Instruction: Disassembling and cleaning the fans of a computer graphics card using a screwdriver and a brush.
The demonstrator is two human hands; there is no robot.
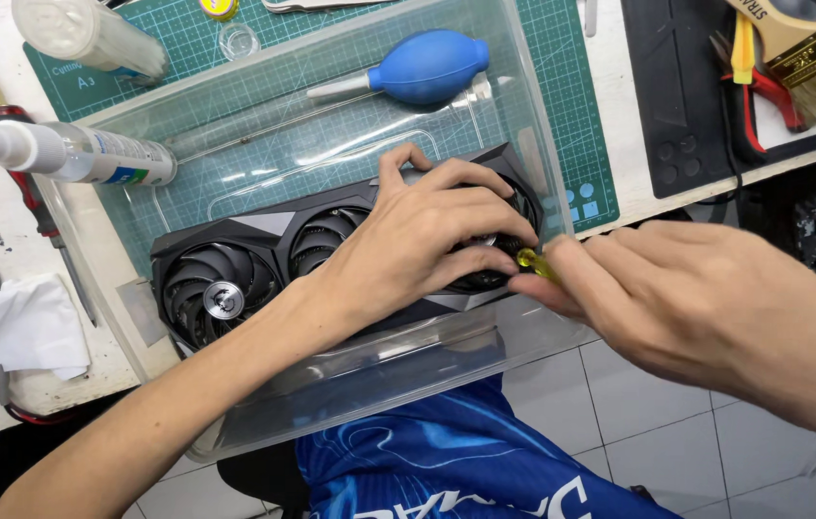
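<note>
Graphics card (235, 264) pinned under left hand (418, 235); right hand (687, 298) pinches yellow screwdriver (533, 261).

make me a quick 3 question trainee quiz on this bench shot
1. True or false: the graphics card lies inside the clear plastic bin.
2. Which hand rests on the card's fan: A left, B right?
3. What blue tool lies in the bin behind the card?

Key
1. True.
2. A: the left hand; the right hand pinches a yellow-handled tool.
3. The blue air blower.
</note>
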